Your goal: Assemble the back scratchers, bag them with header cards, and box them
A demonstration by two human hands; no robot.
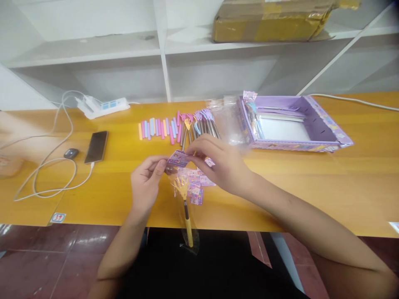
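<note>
My left hand point(146, 179) and my right hand point(218, 162) both pinch a small purple printed card point(178, 159) at the top of a clear plastic sleeve. Inside the sleeve hangs a yellow hand-shaped back scratcher point(185, 207), which dangles past the table's front edge. Under my hands lies a small pile of similar purple cards point(197, 187). Just behind my hands sits a row of pastel sticks point(159, 128) and a bunch of scratchers with claw heads point(199, 123).
A purple display box point(324, 128) with packed scratchers stands at the right on the yellow table point(311, 187). At the left lie a black phone point(96, 146), a small dark mouse-like thing point(71, 153), white cables and a power strip point(102, 106). A cardboard box point(271, 20) rests on the shelf.
</note>
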